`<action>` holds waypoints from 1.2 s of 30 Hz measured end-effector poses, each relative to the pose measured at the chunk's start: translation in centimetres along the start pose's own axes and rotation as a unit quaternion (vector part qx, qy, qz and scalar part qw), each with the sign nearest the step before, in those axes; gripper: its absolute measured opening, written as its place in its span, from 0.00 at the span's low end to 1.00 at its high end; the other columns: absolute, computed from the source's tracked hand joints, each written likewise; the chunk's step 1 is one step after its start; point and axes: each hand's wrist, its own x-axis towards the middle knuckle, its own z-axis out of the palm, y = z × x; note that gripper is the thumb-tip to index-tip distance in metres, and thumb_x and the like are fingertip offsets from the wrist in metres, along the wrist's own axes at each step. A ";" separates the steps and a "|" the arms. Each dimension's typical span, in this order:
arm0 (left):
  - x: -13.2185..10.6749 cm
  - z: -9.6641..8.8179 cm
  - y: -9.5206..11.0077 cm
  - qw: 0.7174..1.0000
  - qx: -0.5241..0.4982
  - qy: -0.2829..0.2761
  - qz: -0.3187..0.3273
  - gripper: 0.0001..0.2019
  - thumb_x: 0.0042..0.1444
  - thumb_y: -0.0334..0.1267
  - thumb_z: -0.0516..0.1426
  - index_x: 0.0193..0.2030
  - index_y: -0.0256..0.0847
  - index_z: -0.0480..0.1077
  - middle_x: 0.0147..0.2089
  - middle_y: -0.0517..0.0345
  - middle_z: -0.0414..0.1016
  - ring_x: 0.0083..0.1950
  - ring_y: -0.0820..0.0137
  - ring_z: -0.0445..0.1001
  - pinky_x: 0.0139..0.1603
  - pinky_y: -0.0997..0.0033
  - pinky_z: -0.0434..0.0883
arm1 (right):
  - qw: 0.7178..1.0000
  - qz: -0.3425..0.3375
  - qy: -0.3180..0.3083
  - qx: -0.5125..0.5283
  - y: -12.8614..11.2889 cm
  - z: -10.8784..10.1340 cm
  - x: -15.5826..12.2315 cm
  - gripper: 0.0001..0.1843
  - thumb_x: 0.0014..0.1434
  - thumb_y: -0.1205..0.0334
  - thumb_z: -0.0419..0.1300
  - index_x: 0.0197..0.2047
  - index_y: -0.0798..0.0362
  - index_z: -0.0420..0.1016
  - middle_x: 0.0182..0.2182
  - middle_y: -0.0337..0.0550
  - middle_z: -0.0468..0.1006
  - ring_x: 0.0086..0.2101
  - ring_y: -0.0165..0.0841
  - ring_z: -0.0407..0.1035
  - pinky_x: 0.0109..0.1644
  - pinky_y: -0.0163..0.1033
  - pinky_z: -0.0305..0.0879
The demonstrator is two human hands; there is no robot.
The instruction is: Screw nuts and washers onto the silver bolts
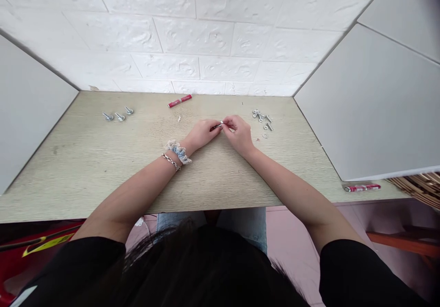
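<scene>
My left hand (203, 134) and my right hand (238, 133) meet over the middle of the wooden tabletop, fingertips almost touching. Both are closed in a pinch on a small silver bolt (217, 125), mostly hidden by the fingers. Whether a nut or washer is on it, I cannot tell. To the left lie three bolts (119, 116) with wider washers or nuts near their heads. Right of my right hand is a loose group of bolts and nuts (260, 115), with a thin ring washer (264, 136) just below.
A red tube-like stick (179, 101) lies near the wall, with a small whitish scrap (179, 118) below. Another red stick (363, 188) rests at the right front edge, beside a wicker basket (417, 185). White panels (381, 101) close off both sides.
</scene>
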 end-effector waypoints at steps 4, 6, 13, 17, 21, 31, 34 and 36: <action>0.0 0.1 -0.1 1.000 -0.001 0.002 0.013 0.13 0.59 0.36 0.49 0.39 0.36 0.75 0.31 0.58 0.75 0.31 0.73 0.67 0.37 0.74 0.63 | 1.000 0.002 -0.001 -0.001 0.2 0.0 0.0 0.06 0.54 0.64 0.53 0.36 0.52 0.69 0.34 0.41 0.71 0.36 0.30 0.69 0.44 0.40 0.70; 0.0 0.1 -0.1 1.000 -0.003 0.002 0.016 0.13 0.59 0.36 0.49 0.39 0.36 0.75 0.30 0.58 0.75 0.31 0.73 0.67 0.36 0.74 0.62 | 1.000 0.001 -0.003 -0.002 0.2 0.0 0.1 0.06 0.54 0.65 0.53 0.36 0.52 0.69 0.33 0.41 0.71 0.36 0.30 0.68 0.44 0.40 0.71; 0.0 0.1 -0.2 1.000 -0.015 0.003 0.015 0.13 0.58 0.35 0.50 0.42 0.37 0.76 0.31 0.58 0.75 0.31 0.74 0.68 0.36 0.75 0.63 | 1.000 -0.003 -0.012 -0.017 0.1 -0.1 0.2 0.07 0.52 0.68 0.54 0.35 0.53 0.71 0.32 0.42 0.71 0.36 0.31 0.68 0.44 0.40 0.71; -0.1 0.1 -0.1 1.000 -0.018 0.004 0.009 0.14 0.58 0.35 0.50 0.43 0.36 0.75 0.34 0.57 0.77 0.33 0.73 0.70 0.39 0.74 0.64 | 0.999 0.001 -0.022 -0.032 0.1 -0.2 0.3 0.09 0.53 0.68 0.54 0.36 0.53 0.75 0.34 0.43 0.72 0.36 0.31 0.69 0.43 0.40 0.71; -0.1 0.0 0.0 1.000 -0.014 0.002 0.003 0.14 0.59 0.34 0.50 0.44 0.37 0.75 0.36 0.56 0.78 0.36 0.72 0.71 0.42 0.74 0.66 | 0.999 0.009 -0.024 -0.039 0.0 -0.3 0.3 0.10 0.54 0.66 0.55 0.37 0.52 0.77 0.43 0.45 0.73 0.40 0.32 0.70 0.44 0.40 0.72; 0.0 0.0 0.1 1.000 0.002 -0.006 -0.019 0.15 0.59 0.36 0.49 0.44 0.36 0.75 0.37 0.55 0.77 0.36 0.71 0.71 0.42 0.72 0.66 | 0.997 -0.001 -0.041 -0.067 0.0 -0.5 0.4 0.09 0.54 0.67 0.57 0.37 0.52 0.77 0.36 0.43 0.76 0.38 0.32 0.70 0.44 0.39 0.69; 0.0 -0.1 0.2 1.000 0.005 -0.013 -0.015 0.16 0.59 0.36 0.49 0.48 0.38 0.74 0.37 0.56 0.77 0.37 0.71 0.71 0.43 0.72 0.66 | 0.997 0.016 -0.050 -0.055 -0.1 -0.6 0.4 0.09 0.55 0.66 0.58 0.38 0.52 0.77 0.36 0.42 0.76 0.38 0.31 0.69 0.44 0.39 0.68; -0.1 -0.1 0.3 1.000 0.007 -0.014 -0.011 0.16 0.59 0.36 0.49 0.48 0.38 0.74 0.36 0.56 0.77 0.37 0.71 0.71 0.43 0.72 0.65 | 0.996 0.035 -0.056 -0.057 -0.1 -0.7 0.4 0.08 0.55 0.63 0.58 0.37 0.52 0.77 0.34 0.42 0.76 0.37 0.32 0.69 0.43 0.39 0.67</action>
